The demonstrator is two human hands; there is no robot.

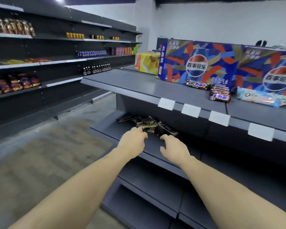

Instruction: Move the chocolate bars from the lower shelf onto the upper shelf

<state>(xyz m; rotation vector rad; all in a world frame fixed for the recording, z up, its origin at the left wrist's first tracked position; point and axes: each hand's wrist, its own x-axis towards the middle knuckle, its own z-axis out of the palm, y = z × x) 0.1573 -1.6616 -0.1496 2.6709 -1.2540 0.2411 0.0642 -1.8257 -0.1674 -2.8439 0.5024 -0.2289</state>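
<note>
Bare forearms reaching in, left hand [133,140] and right hand [173,148] loosely curled, empty; chocolate bars [148,125] heaped lengthwise on lower shelf [157,150] just beyond fingers [143,134], nearest the left.

Both forearms bare, entering from 6 o'clock; left hand [133,141], right hand [175,149] ungloved, seemingly no rings (blurred).

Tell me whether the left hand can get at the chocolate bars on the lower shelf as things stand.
Probably yes. The left hand is already at the near edge of the chocolate bars on the lower shelf, fingers curled toward them. Nothing lies between; the upper shelf overhangs but leaves room.
</note>
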